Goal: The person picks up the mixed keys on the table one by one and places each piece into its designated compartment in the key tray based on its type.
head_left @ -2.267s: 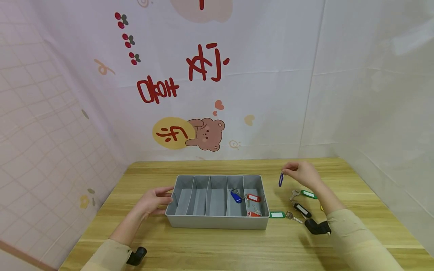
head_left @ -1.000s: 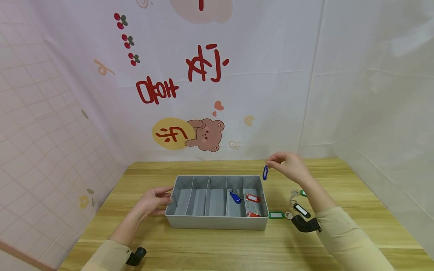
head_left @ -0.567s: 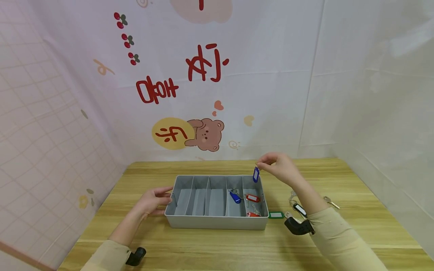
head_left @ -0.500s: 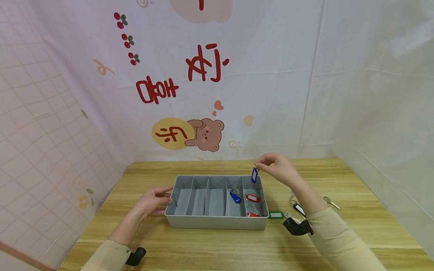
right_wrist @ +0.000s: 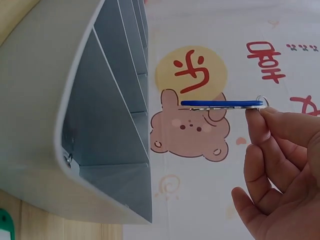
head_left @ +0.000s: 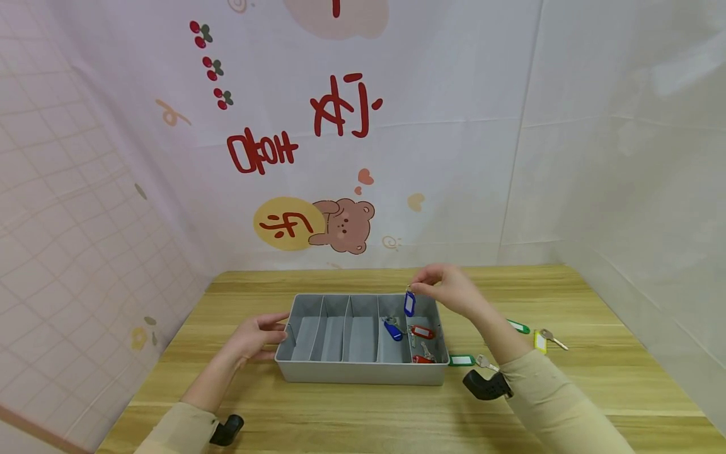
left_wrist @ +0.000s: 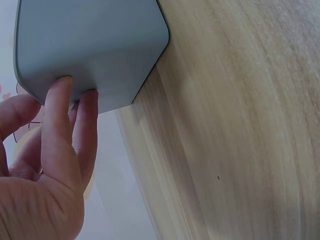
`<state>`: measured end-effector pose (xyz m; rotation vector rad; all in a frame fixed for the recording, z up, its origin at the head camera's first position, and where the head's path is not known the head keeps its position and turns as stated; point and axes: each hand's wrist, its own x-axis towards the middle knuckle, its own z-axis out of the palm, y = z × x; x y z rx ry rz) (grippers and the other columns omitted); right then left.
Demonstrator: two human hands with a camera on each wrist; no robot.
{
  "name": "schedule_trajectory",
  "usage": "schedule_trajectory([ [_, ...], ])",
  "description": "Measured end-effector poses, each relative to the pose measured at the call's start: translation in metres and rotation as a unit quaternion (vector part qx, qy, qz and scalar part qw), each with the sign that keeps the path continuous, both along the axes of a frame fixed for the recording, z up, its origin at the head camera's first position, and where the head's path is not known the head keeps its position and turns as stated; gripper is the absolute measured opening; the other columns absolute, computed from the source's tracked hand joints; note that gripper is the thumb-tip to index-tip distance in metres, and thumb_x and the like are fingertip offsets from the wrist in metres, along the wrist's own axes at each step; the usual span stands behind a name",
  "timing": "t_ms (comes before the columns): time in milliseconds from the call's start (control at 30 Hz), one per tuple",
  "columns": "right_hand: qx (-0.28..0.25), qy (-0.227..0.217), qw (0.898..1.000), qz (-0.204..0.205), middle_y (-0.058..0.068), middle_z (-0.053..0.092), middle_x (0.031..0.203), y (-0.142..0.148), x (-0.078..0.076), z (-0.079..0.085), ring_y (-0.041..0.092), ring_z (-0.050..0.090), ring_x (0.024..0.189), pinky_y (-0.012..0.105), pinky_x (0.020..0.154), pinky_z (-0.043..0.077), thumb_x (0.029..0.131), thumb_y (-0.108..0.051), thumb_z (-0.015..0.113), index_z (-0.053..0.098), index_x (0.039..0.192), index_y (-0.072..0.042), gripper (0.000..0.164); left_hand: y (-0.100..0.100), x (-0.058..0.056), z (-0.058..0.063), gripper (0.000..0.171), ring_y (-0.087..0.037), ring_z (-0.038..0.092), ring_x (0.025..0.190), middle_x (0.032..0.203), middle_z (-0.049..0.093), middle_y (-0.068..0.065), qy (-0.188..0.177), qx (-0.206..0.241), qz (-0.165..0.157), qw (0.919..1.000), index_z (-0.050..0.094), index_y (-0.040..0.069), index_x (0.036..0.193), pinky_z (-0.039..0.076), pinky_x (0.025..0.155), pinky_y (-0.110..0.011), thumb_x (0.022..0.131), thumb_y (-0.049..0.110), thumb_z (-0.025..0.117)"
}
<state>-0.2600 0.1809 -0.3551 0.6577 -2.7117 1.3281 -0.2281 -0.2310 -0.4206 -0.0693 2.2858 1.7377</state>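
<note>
My right hand (head_left: 448, 289) pinches the metal ring of a key (right_wrist: 215, 108) with a blue key tag (head_left: 409, 304). The tag hangs over the right part of the grey divided box (head_left: 363, 372), overlapping the divider between the two rightmost compartments in the head view. Below it, another blue key tag (head_left: 393, 330) with a key lies in the second compartment from the right. The rightmost one holds two red key tags (head_left: 422, 331) with keys. At the box's left end, my left hand (head_left: 255, 337) rests its fingertips (left_wrist: 61, 85) against the outer wall.
Right of the box on the wooden table (head_left: 363, 416) lie a green key tag (head_left: 462, 360) with a key (head_left: 486, 362), another green tag (head_left: 518, 326) and a yellow tag (head_left: 540, 342) with a key (head_left: 554, 339). My right forearm covers part of that area. A printed cloth (head_left: 454, 157) hangs behind.
My right hand has carried the blue-tagged key leftward, from over the table to over the box, and lowered slightly in the last half second. The left hand and box have stayed put.
</note>
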Motion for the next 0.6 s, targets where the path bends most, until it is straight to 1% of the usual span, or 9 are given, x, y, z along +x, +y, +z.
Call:
schedule_trajectory([
  [100, 0.002, -0.005, 1.0, 0.014, -0.001, 0.071, 0.086, -0.004, 0.0, -0.001, 0.018, 0.061, 0.084, 0.037, 0.073, 0.051, 0.093, -0.02, 0.072, 0.075, 0.09, -0.015, 0.006, 0.0, 0.0, 0.0, 0.057, -0.034, 0.065, 0.101, 0.128, 0.054, -0.03, -0.001, 0.002, 0.0, 1.0, 0.044, -0.003, 0.146, 0.059, 0.074, -0.045, 0.092, -0.004, 0.064],
  [200, 0.005, -0.015, 1.0, 0.024, -0.001, 0.07, 0.085, -0.008, 0.0, -0.002, 0.017, 0.062, 0.082, 0.037, 0.073, 0.051, 0.092, -0.019, 0.072, 0.074, 0.089, -0.015, 0.006, 0.0, 0.0, 0.001, 0.058, -0.034, 0.065, 0.101, 0.128, 0.054, -0.031, -0.002, 0.004, 0.0, 1.0, 0.044, -0.004, 0.146, 0.059, 0.074, -0.045, 0.092, -0.004, 0.064],
  [300, 0.007, -0.022, 0.999, 0.035, -0.003, 0.069, 0.084, -0.012, 0.001, -0.004, 0.018, 0.064, 0.08, 0.037, 0.072, 0.052, 0.092, -0.016, 0.072, 0.074, 0.089, -0.013, 0.004, 0.0, 0.0, 0.001, 0.058, -0.034, 0.065, 0.101, 0.129, 0.054, -0.032, -0.003, 0.008, -0.002, 1.0, 0.043, -0.004, 0.146, 0.059, 0.073, -0.044, 0.092, -0.004, 0.064],
  [433, 0.006, -0.035, 0.998, 0.054, -0.002, 0.07, 0.086, -0.015, 0.0, -0.006, 0.02, 0.066, 0.08, 0.035, 0.072, 0.052, 0.091, -0.012, 0.071, 0.073, 0.09, -0.009, 0.004, 0.0, 0.0, 0.001, 0.058, -0.035, 0.066, 0.101, 0.13, 0.053, -0.032, -0.002, 0.01, -0.003, 0.9999, 0.043, -0.004, 0.146, 0.059, 0.073, -0.044, 0.092, -0.004, 0.064],
  [600, 0.008, -0.051, 0.996, 0.079, -0.001, 0.071, 0.087, -0.019, -0.001, -0.012, 0.014, 0.066, 0.08, 0.034, 0.074, 0.053, 0.093, -0.013, 0.071, 0.073, 0.091, -0.007, 0.006, 0.0, 0.0, 0.001, 0.058, -0.035, 0.066, 0.101, 0.129, 0.054, -0.032, -0.002, 0.01, -0.001, 0.9999, 0.044, -0.004, 0.146, 0.059, 0.073, -0.044, 0.092, -0.004, 0.065],
])
